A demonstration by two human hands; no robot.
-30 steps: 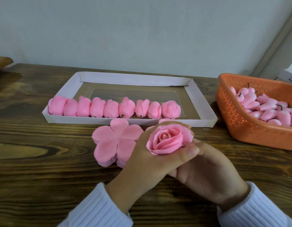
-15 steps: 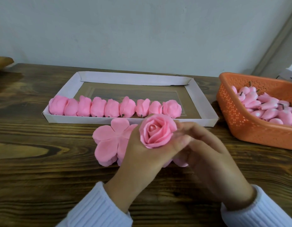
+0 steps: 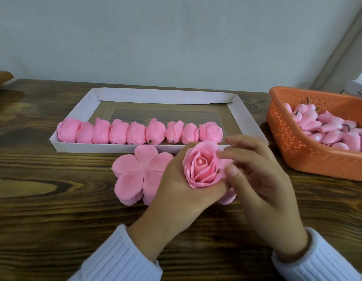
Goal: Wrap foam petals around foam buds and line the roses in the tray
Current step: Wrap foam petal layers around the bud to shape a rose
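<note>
Pink foam rose (image 3: 202,169), fully wrapped by the look of it, sits in the left hand (image 3: 180,185). Fingers are curled round its base, thumb under the near side. Bloom faces up toward the camera, and the stem end is hidden in the palm. Right hand (image 3: 263,179) sits at the rose's 3 o'clock, fingers loosely spread with the tips at the outer petal. Whether they pinch it or only touch cannot be told. White card tray (image 3: 246,118) lies at 12 o'clock from the hands, long side running 9 to 3. Row of roses (image 3: 139,132) is packed against the near wall, each on its side with the dark stem stub toward 6 o'clock. The only gap in that row is at the 3 o'clock end, between the last rose and the right wall. From the held rose this is about 1 o'clock, just past the near wall. Judgement: the rose must tip forward so its axis matches the row, then clear the low wall. The left hand carries it, while the right hand is nearer the gap and partly in the way. Petal stack (image 3: 135,175) lies on the tabletop (image 3: 54,220) at 9 o'clock, touching the left hand. Orange basket (image 3: 297,155) of buds (image 3: 328,130) stands well apart at 2 o'clock.
</note>
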